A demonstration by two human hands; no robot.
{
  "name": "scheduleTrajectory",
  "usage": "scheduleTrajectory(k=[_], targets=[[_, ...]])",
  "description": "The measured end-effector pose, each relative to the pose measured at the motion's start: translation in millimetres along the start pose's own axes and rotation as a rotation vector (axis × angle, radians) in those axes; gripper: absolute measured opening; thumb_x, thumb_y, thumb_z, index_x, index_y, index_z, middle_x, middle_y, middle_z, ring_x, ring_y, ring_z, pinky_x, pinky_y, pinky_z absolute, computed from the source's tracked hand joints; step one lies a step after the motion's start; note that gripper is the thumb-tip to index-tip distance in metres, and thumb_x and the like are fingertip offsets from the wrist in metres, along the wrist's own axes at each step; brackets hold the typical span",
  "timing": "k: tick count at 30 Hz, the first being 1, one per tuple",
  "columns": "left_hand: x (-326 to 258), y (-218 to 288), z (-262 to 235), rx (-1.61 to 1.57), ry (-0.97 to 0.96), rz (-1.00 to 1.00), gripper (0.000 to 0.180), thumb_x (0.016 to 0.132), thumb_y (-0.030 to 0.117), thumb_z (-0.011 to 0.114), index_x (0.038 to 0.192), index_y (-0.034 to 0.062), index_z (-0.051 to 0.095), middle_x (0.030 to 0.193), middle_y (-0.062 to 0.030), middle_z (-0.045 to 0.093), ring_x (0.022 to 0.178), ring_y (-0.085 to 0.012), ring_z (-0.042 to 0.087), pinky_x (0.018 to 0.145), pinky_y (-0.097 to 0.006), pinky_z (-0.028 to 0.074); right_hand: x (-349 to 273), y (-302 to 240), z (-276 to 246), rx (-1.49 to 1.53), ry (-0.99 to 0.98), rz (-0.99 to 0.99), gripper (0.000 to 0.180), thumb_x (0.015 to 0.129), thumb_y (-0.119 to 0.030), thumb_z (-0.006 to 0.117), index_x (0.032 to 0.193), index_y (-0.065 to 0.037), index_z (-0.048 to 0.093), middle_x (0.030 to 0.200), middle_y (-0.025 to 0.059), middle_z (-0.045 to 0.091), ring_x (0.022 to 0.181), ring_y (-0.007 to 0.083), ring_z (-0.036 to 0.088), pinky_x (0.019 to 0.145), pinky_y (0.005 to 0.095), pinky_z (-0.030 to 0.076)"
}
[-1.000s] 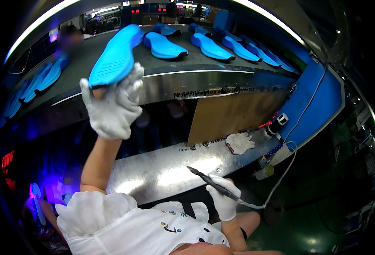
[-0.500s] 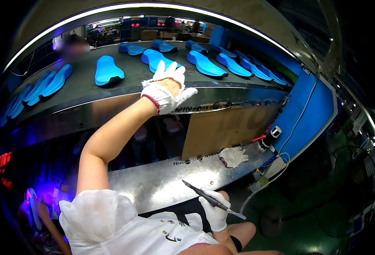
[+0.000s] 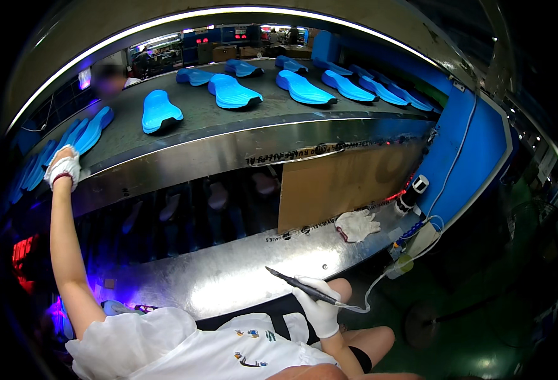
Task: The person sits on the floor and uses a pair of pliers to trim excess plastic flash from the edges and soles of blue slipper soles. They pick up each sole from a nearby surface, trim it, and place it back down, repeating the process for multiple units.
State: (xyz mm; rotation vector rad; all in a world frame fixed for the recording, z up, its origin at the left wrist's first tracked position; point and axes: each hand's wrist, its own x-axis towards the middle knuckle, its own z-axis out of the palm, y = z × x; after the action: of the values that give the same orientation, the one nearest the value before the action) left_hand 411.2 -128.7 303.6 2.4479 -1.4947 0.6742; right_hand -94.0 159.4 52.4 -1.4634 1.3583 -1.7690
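The left hand (image 3: 65,168), its finger closure not discernible, is at the blue soles (image 3: 95,130) near the left front edge of the conveyor (image 3: 190,145), apparently a reaching step requiring a firm grip, while the right hand (image 3: 320,311) clamps a black pen-shaped tool (image 3: 301,284).

Black lettering (image 3: 291,156) is printed along the metal front edge (image 3: 193,155) and the table's (image 3: 228,285) back; faint large characters are borne by the cardboard (image 3: 329,190).

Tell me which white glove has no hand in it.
The loose glove lying on the metal ledge, in front of the cardboard panel; the other two are worn, one on the left hand, one on the right hand.
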Motion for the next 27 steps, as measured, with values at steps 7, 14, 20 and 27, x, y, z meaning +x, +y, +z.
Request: scheduleTrajectory(k=[7,14,20,27], targets=[[-47.9,21.9,15.3,-0.695,0.6,0.357,0.023,0.084,0.016,0.07,0.1,0.0016,0.06,0.105,-0.0148,0.061,0.097,-0.0303,0.061,0.087,-0.039,0.048,-6.2,7.4,-3.4,-0.041,0.125,-0.002,0.024,0.081,0.004,0.073,0.104,0.004,0.066,0.097,0.0104,0.07,0.086,0.015,0.067,0.077,0.0251,0.053],[-262.6,115.3,53.1,-1.071,0.675,0.591,0.026,0.077,0.021,0.08,0.092,0.0049,0.065,0.099,-0.0127,0.065,0.091,-0.026,0.064,0.08,-0.035,0.051,-14.3,17.5,-17.4,0.11,0.457,0.176,0.022,0.094,-0.013,0.065,0.11,0.002,0.059,0.088,0.0079,0.068,0.052,0.0063,0.056,0.048,0.0171,0.044],[-410.5,189.5,128.3,-1.691,-0.885,0.881,0.029,0.08,0.011,0.07,0.108,0.007,0.066,0.108,-0.013,0.066,0.106,-0.0326,0.062,0.095,-0.044,0.047,-23.6,24.9,-41.6,0.136,0.674,0.263,0.021,0.093,-0.003,0.06,0.113,0.003,0.057,0.092,0.0117,0.067,0.055,0.0068,0.055,0.048,0.0186,0.046],[-429.0,244.3,171.6,-1.574,-0.643,1.089,0.024,0.077,0.02,0.075,0.082,0.0076,0.055,0.125,-0.0205,0.052,0.12,-0.0373,0.049,0.1,-0.047,0.04,-36.4,34.1,-56.3,0.125,0.718,0.344,0.021,0.091,-0.007,0.063,0.109,0.003,0.06,0.077,0.0053,0.061,0.054,0.0076,0.054,0.048,0.0194,0.046]])
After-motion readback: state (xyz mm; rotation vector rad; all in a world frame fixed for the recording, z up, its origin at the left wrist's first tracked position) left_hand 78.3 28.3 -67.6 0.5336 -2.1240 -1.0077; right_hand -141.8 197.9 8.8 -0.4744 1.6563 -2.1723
